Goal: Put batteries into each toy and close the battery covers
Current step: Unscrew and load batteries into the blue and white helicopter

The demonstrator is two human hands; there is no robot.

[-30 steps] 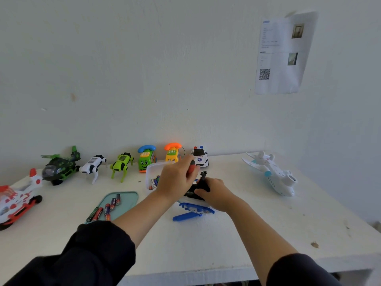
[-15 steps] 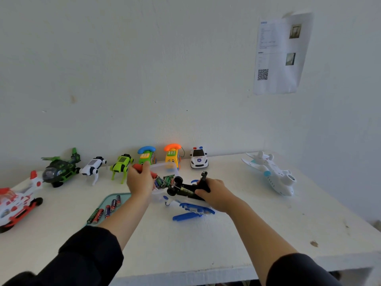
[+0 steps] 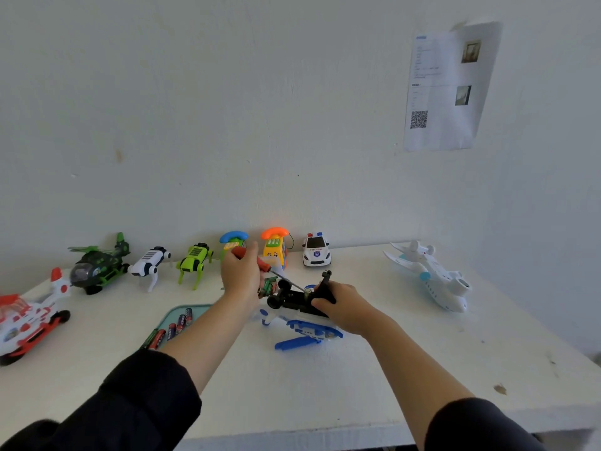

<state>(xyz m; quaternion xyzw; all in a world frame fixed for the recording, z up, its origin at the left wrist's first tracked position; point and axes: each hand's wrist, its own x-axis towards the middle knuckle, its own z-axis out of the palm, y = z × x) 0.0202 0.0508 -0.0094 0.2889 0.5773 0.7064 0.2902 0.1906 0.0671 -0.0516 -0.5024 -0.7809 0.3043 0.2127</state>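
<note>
A blue and white toy helicopter (image 3: 304,327) lies upside down at the table's middle, its black underside up. My right hand (image 3: 344,305) grips it from the right. My left hand (image 3: 240,276) holds a red-handled screwdriver (image 3: 260,263), whose metal shaft slants down to the right onto the black underside. Several batteries (image 3: 172,330) lie on a teal tray (image 3: 195,309) left of the toy. More batteries show in a clear box (image 3: 268,284) mostly hidden behind my left hand.
Toys line the wall: a red and white helicopter (image 3: 29,317), a green helicopter (image 3: 97,266), a white robot dog (image 3: 148,263), a green robot dog (image 3: 195,263), two toy phones (image 3: 274,245) and a police car (image 3: 316,250). A white plane (image 3: 432,278) lies at the right.
My left hand left the box with the screwdriver, swung left, then came back so the tip rests on the toy's underside. My right hand kept its hold on the helicopter.
</note>
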